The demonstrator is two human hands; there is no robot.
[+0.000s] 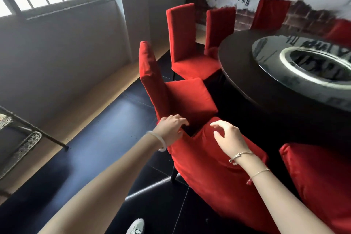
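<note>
Red slipcover cloth lies under both hands, which sit apart at the top of the nearest chair back (pixel 209 173). The left hand (pixel 171 131) is at the back's 9 o'clock corner, its fingers curled over the cover's edge beside a dark gap; whether they pinch the cloth I cannot tell. The right hand (pixel 228 138) is spread and loosely bent over the middle of the top, holding nothing, and looks to be hovering or only just touching. This chair stands directly below the hands at 6 o'clock, its top edge running roughly from 9 to 3 o'clock. The left hand is therefore the one already at an end, and any tug or push would probably start there. At 11 o'clock, just beyond the gap, a second red chair (pixel 182 97) leans askew. The dark round table (pixel 247 66) with its glass turntable (pixel 269 70) fills 2 o'clock.
</note>
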